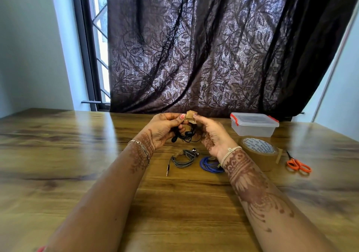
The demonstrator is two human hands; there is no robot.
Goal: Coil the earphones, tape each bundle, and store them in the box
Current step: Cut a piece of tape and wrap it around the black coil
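The left grip [163,129] curls round the coiled black earphones [184,135], held above the surface [77,144]; the right grip [211,137] pinches a brown tape piece [191,116] at the coil's top. Just nearer lie grey earphones [182,159] and blue earphones [209,164]; the lidded box [253,124] stands far right.

three earphones [182,161], one tape roll [257,155], one box [252,130], one scissors [298,165].

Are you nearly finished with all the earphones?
About halfway. The grey earphones lie coiled with tape on them; the blue earphones are coiled too, though I can't see tape. Now the left hand holds the black earphones while the right hand pinches a piece of tape at the bundle's top. All three must go into the box, whose lid is on.
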